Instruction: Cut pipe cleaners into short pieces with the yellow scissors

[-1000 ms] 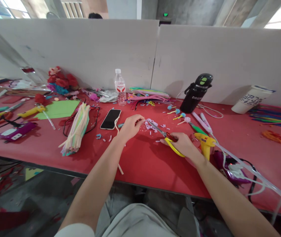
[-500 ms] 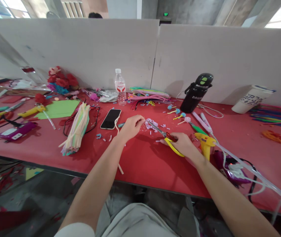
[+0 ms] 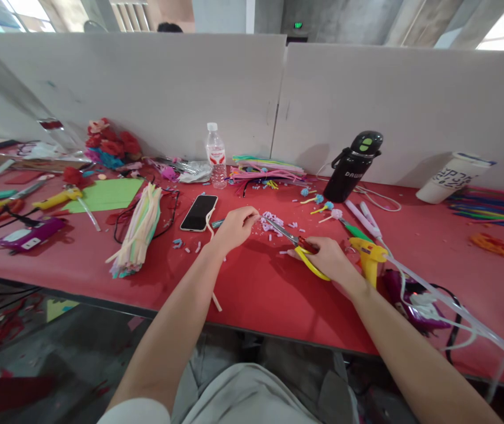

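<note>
My right hand is wrapped round the handles of yellow-and-red scissors, whose blades point up and left to a small heap of lilac cut pieces. Just left of the blade tips, my left hand pinches the end of a cream pipe cleaner; the strip shows on both sides of my left forearm. Loose lilac bits lie around the heap. A black phone rests left of my left hand, and a bundle of pale pipe cleaners lies farther left.
Behind my hands stand a water bottle and a black flask. Small pompom flowers lie before the flask. A yellow glue gun with cords is beside my right wrist. A white cup leans at the right; a grey partition borders the table.
</note>
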Action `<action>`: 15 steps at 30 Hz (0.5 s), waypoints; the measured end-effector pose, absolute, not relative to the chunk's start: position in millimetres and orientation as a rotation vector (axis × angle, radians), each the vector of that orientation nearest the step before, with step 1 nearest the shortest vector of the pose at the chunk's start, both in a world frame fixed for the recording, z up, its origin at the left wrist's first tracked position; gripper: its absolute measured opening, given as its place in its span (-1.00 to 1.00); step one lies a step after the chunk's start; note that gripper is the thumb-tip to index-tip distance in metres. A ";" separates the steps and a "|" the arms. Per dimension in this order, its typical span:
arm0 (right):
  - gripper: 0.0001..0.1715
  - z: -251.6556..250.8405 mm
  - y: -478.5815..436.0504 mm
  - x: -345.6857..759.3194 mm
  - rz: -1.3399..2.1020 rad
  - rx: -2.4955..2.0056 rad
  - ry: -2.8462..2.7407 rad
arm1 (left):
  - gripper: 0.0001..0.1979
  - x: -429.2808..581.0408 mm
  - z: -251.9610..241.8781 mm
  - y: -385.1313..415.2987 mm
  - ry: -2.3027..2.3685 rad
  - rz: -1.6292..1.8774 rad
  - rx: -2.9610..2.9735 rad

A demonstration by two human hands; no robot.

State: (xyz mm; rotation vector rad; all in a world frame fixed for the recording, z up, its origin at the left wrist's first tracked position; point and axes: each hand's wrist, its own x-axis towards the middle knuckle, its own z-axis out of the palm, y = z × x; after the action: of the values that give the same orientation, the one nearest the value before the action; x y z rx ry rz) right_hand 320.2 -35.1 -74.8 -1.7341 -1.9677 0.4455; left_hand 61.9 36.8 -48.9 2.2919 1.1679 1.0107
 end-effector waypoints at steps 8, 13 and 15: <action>-0.46 -73.3 -35.5 319.6 0.416 -1.731 -1.971 | -0.84 61.0 -49.3 37.2 1.165 1.005 2.289; -0.45 -72.5 -36.0 320.0 0.411 -1.749 -1.975 | -0.84 59.6 -49.7 38.1 1.177 0.996 2.291; -0.45 -72.5 -36.1 320.1 0.408 -1.749 -1.983 | -0.85 59.4 -49.8 38.1 1.182 0.997 2.291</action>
State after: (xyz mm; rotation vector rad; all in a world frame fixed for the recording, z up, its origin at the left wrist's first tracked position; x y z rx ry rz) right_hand 320.1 -36.1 -72.5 -1.7492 -1.9826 0.4081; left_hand 59.4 38.1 -49.8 2.2912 1.1816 0.9966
